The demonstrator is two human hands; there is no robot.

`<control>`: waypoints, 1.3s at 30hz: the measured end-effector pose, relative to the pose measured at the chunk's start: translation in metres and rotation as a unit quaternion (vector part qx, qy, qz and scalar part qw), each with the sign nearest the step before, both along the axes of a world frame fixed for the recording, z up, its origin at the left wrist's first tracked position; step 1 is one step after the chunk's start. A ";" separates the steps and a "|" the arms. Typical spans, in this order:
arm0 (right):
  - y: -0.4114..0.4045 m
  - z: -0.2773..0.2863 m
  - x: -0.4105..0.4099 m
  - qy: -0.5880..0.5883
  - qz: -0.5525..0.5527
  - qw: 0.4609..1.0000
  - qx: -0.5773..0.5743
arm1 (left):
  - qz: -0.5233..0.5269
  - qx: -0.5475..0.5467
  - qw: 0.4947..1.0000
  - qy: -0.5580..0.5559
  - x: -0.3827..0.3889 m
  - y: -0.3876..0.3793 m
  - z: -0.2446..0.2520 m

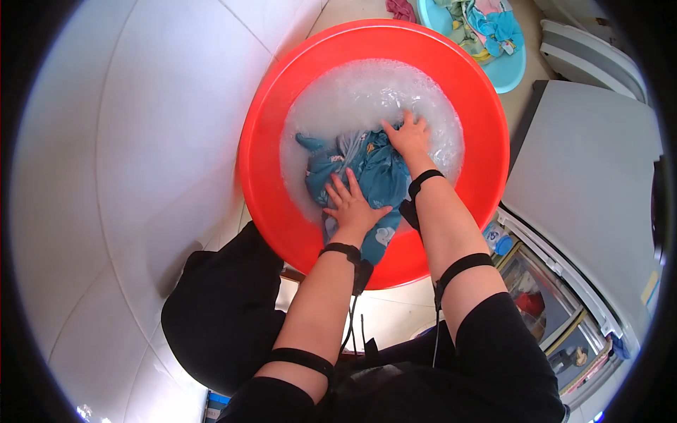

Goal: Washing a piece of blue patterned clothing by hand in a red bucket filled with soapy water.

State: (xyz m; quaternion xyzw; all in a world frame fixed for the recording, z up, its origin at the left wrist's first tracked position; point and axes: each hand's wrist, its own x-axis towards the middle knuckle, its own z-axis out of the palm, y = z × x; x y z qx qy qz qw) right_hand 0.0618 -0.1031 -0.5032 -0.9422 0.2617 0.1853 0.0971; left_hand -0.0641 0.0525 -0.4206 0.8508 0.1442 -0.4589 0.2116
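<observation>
Before me stands a large red plastic basin [267,174] with cloudy, sudsy water [338,95] in it. A teal printed cloth [378,180], wet and bunched, lies partly in the water; its lower edge drapes up the basin's near wall. My left hand [351,209] rests on this cloth, palm down, fingers spread. Farther back, my right hand [411,138] has its fingers apart at the cloth's upper right edge, with the fingertips at the suds. Neither hand grips anything that I can see.
A light blue tub [510,71] of several wet-looking clothes [481,26] stands behind the basin, beside a dark pink cloth [401,9]. At left rises a white tiled wall [158,106]. A grey appliance [582,158] and a blue-capped bottle [500,240] are at right.
</observation>
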 end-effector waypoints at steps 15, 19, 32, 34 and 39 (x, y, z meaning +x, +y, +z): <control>0.043 0.119 -0.121 -0.232 0.190 0.941 0.154 | -0.033 0.017 0.999 -0.016 -0.017 -0.008 -0.014; 0.038 0.078 -0.090 -0.208 0.185 0.955 0.099 | -0.044 0.029 0.999 -0.004 -0.005 -0.019 -0.006; -0.037 -0.026 -0.004 -0.114 0.004 0.982 0.151 | -0.019 0.000 1.000 0.010 0.008 -0.016 0.000; -0.036 -0.008 0.004 -0.084 -0.023 0.995 0.041 | -0.016 -0.001 1.000 0.009 0.006 -0.012 -0.001; -0.054 -0.001 -0.029 0.024 -0.105 0.945 0.310 | -0.031 0.004 0.999 0.008 -0.002 -0.018 0.003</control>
